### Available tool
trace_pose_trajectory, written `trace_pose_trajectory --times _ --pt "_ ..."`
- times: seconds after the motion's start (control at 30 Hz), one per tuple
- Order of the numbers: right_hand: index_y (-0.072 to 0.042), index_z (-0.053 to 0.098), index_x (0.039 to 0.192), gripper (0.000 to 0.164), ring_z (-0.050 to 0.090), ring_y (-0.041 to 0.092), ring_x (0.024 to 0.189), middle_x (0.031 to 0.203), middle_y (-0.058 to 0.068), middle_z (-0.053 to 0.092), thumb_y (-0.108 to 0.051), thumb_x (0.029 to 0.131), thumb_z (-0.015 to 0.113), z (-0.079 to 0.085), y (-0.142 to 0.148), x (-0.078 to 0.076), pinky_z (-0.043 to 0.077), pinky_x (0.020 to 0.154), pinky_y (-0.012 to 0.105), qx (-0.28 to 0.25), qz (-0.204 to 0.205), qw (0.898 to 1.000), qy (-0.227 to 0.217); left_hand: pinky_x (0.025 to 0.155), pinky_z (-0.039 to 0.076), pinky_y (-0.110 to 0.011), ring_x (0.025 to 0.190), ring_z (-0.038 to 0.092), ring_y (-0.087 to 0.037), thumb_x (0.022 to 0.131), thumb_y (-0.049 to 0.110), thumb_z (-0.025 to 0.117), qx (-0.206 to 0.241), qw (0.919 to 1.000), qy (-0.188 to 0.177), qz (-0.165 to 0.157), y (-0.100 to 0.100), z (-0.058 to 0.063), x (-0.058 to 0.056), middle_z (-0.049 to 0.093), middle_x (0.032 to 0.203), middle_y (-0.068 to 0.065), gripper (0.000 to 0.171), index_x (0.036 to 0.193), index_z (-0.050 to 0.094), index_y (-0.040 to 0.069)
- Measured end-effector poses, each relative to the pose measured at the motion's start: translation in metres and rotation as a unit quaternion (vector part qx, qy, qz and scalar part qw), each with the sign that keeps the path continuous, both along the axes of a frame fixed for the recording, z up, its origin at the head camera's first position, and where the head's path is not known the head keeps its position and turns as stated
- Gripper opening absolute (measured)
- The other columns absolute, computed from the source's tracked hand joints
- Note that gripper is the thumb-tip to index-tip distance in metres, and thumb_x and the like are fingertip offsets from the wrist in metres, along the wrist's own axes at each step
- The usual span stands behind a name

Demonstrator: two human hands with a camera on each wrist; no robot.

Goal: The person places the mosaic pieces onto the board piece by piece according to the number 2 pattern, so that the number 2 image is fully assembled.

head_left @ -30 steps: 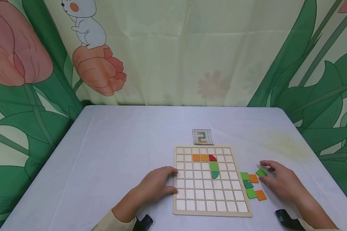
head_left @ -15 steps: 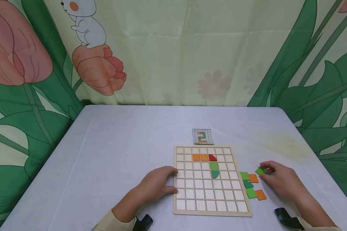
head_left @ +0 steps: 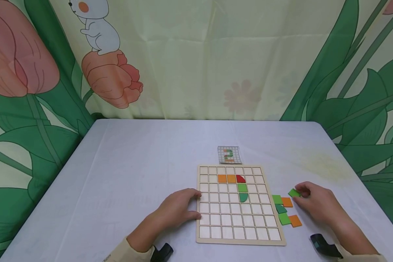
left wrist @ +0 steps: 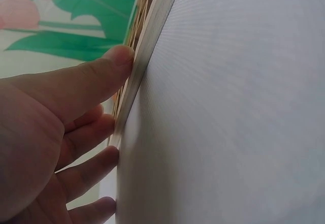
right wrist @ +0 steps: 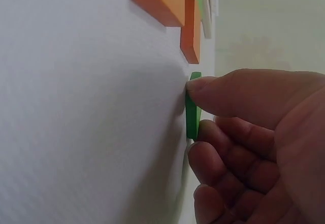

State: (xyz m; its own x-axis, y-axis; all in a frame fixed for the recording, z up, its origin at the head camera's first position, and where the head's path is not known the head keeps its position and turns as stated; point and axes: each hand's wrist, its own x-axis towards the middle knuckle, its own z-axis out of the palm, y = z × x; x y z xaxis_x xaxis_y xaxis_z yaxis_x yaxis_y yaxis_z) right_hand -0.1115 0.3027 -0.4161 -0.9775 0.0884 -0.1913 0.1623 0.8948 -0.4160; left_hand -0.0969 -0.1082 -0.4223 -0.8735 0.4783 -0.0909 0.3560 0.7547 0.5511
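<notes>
My right hand (head_left: 319, 203) pinches a green square tile (head_left: 294, 193) between thumb and fingers at the right of the board. In the right wrist view that green tile (right wrist: 192, 107) stands edge-on close over the cloth, with the thumb across its upper end. On the left, my left hand (head_left: 176, 208) touches the edge of the wooden grid board (head_left: 240, 241) with thumb and fingertips. The left wrist view has the thumb against the board's edge (left wrist: 144, 51), fingers spread below it. Two orange tiles, a red quarter-round and two green pieces sit in the grid's upper cells.
Loose tiles lie along the board's right side: green squares (head_left: 284, 219), orange squares (head_left: 295, 221) and a dark green rounded piece (head_left: 280, 209). Behind the board lies a small pattern card (head_left: 229, 155). A printed curtain (head_left: 242, 65) hangs beyond the white-covered table (head_left: 144, 153).
The right hand's fingers have closed on the green tile and shifted it slightly left and away from me. My left hand and the board have stayed put.
</notes>
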Motion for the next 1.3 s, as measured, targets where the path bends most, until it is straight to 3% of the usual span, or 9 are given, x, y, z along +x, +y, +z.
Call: trace_pose_trajectory --times 0.73,1.3 --pt "0.013 0.055 0.119 0.046 0.055 0.039 0.095 0.105 0.026 0.061 -0.012 0.085 0.074 0.0010 0.0006 -0.0019 0.055 0.086 0.055 -0.003 0.001 1.000 -0.006 0.103 0.047 -0.038 0.122 0.058 -0.020 0.081 0.030 0.085 -0.004 1.0000 -0.004 0.002 0.0006 0.0026 0.0007 0.065 0.124 0.000 0.054 0.126 0.063 0.009" --pt "0.013 0.057 0.120 0.047 0.056 0.040 0.098 0.108 0.027 0.062 -0.015 0.086 0.074 0.0030 -0.0052 0.0001 0.052 0.087 0.058 -0.005 0.015 1.000 0.024 0.103 0.047 -0.038 0.123 0.057 -0.020 0.081 0.030 0.085 -0.005 0.9999 -0.013 0.006 0.0016 0.0024 0.0003 0.064 0.126 0.000 0.055 0.127 0.063 0.009"
